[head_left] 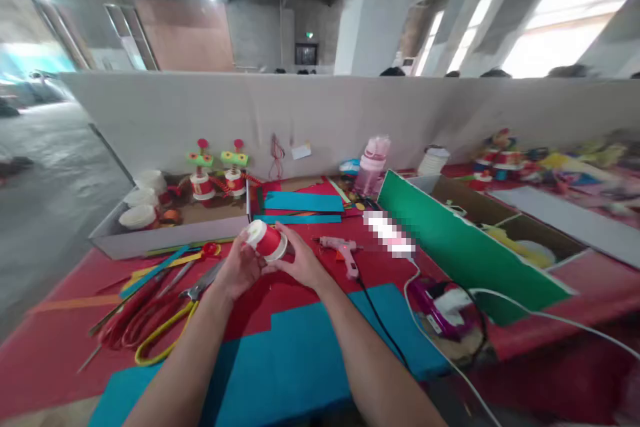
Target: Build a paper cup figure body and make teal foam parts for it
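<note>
A white paper cup with a red band lies tilted on its side between my two hands, above the red tabletop. My left hand is wrapped round its left end from below. From the other side my right hand grips it by the rim. Just right of the hands a pink glue gun rests on the table, its black cord running toward me. Yellow-handled scissors lie beside my left forearm, next to red-handled scissors.
Blue sheets cover the near edge, and blue strips lie farther back. A box at the left holds white cups and two finished-looking cup figures. A green panel, pink bottle and white cable stand or lie rightward.
</note>
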### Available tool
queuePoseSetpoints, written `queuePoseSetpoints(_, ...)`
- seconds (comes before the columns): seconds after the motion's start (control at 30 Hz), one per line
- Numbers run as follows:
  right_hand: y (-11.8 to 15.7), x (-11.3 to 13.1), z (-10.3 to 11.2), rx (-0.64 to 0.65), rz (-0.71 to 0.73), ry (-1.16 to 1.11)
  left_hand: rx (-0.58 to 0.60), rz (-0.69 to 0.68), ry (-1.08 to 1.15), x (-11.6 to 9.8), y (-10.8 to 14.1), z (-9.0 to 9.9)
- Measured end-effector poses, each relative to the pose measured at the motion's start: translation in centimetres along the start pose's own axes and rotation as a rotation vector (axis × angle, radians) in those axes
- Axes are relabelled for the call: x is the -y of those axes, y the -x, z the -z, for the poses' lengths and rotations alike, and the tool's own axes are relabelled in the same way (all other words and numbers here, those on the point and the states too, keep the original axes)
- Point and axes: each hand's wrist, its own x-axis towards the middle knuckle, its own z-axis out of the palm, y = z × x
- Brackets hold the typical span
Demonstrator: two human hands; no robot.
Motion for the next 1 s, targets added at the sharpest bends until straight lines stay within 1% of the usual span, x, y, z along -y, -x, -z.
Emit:
queuePoseSetpoints(0.1,0.1,0.1,0.2,0.022,-0.055,0.035,-0.012,0.055,-0.010,-0.2,-0.2,0.1)
queuePoseSetpoints(0.2,0.2,0.6,-0.1,0.030,-0.081,0.095,-0.038,0.055,-0.059,0.4,-0.5,0.3)
queuePoseSetpoints(0.27,0.1,0.8,-0.6,0.004,-0.115,0.133,-0.056,0.043,-0.133,0.8,-0.7,0.3)
queuePoseSetpoints(0.37,-0.1,0.4,-1.0,-0.084,-0.219,0.161,-0.043,0.060,-0.316,0.9,-0.7,0.1)
queuePoseSetpoints(0.4,-0.2,0.0,-1.0,-0.126,-0.253,0.148,-0.067,0.045,-0.411,0.9,-0.6,0.0)
queuePoseSetpoints(0.43,-0.3,-0.5,-0.8,-0.168,-0.284,0.115,-0.125,-0.001,-0.543,0.8,-0.2,-0.1)
queuePoseSetpoints(0.5,-0.5,-1.6,-0.5,-0.254,-0.340,-0.014,-0.282,-0.169,-0.931,1.0,0.9,-0.4)
queuePoseSetpoints(0.53,-0.6,-2.1,-0.3,-0.291,-0.365,-0.097,-0.321,-0.268,-1.162,1.3,1.7,-0.5)
queuePoseSetpoints(0.57,-0.7,-2.6,-0.2,-0.324,-0.384,-0.179,-0.285,-0.345,-1.394,1.8,2.6,-0.5)
queuePoseSetpoints(0.6,-0.8,-3.0,-0.2,-0.353,-0.396,-0.255,-0.157,-0.393,-1.587,2.3,3.5,-0.5)
queuePoseSetpoints(0.63,-0.9,-3.4,-0.2,-0.379,-0.401,-0.322,0.044,-0.401,-1.722,2.8,4.5,-0.3)
queuePoseSetpoints(0.67,-1.0,-3.6,-0.3,-0.400,-0.401,-0.380,0.247,-0.371,-1.809,3.2,5.4,0.0)
queuePoseSetpoints(0.7,-1.1,-3.6,-0.3,-0.416,-0.399,-0.432,0.384,-0.335,-1.865,3.4,6.1,0.5)
queuePoseSetpoints(0.73,-1.2,-3.7,-0.4,-0.423,-0.398,-0.479,0.434,-0.313,-1.910,3.4,6.7,1.0)
queuePoseSetpoints(0.77,-1.2,-3.6,-0.4,-0.429,-0.397,-0.520,0.395,-0.303,-1.955,3.2,7.0,1.6)
queuePoseSetpoints(0.8,-1.2,-3.5,-0.4,-0.438,-0.399,-0.551,0.285,-0.302,-1.999,2.8,7.1,2.1)
queuePoseSetpoints(0.83,-1.2,-3.3,-0.3,-0.453,-0.401,-0.568,0.121,-0.318,-2.036,2.3,7.0,2.4)
queuePoseSetpoints(0.87,-1.2,-3.1,-0.2,-0.471,-0.399,-0.575,0.004,-0.343,-2.066,1.8,6.8,2.6)
queuePoseSetpoints(0.9,-1.1,-2.9,-0.1,-0.492,-0.391,-0.574,-0.057,-0.382,-2.079,1.4,6.3,2.6)
queuePoseSetpoints(0.93,-1.0,-2.6,0.1,-0.513,-0.377,-0.566,-0.066,-0.422,-2.081,1.2,5.8,2.3)
queuePoseSetpoints(1.0,-0.9,-2.0,0.5,-0.526,-0.348,-0.532,0.000,-0.468,-2.078,1.4,4.5,1.3)
